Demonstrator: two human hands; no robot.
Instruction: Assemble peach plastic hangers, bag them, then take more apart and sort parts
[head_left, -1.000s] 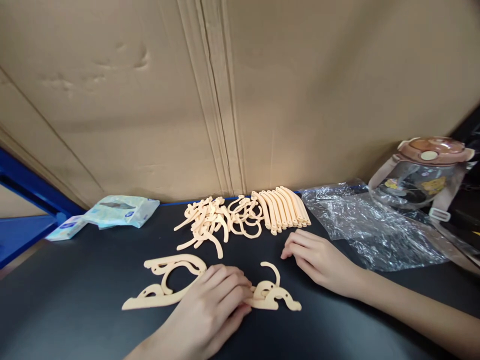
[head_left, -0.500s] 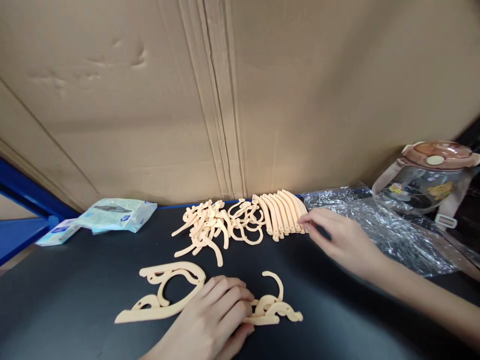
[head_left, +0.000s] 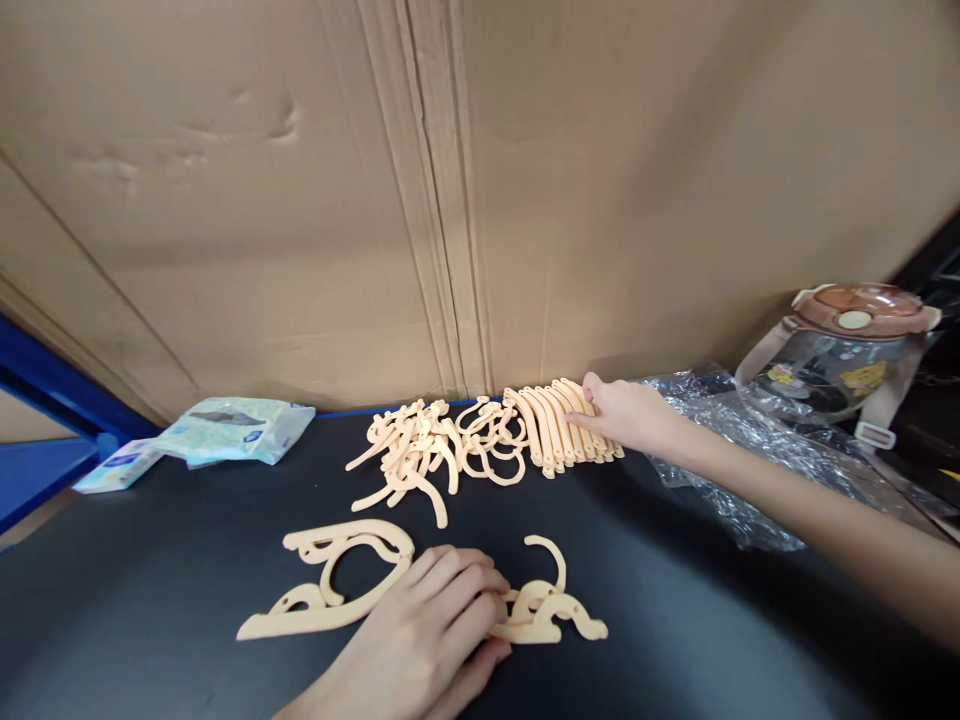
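Note:
My left hand (head_left: 435,630) lies palm down on a peach plastic hanger assembly (head_left: 337,585) on the black table, fingers curled over its middle; a hook piece (head_left: 551,600) sticks out to the right of the fingers. My right hand (head_left: 626,415) reaches to the back, its fingers closed on the right end of a row of peach hanger arms (head_left: 559,425) stacked side by side. Left of that row lies a loose heap of hook parts (head_left: 420,455).
A cardboard wall (head_left: 480,200) stands behind the table (head_left: 150,600). Crumpled clear plastic bag (head_left: 757,470) lies at the right, with a clear water bottle (head_left: 844,350) behind it. Tissue packs (head_left: 232,425) sit at the back left by a blue rail (head_left: 45,400).
My right hand moved from the table near the front to the back, onto the stacked row of hanger arms. My left hand stayed on the hanger assembly.

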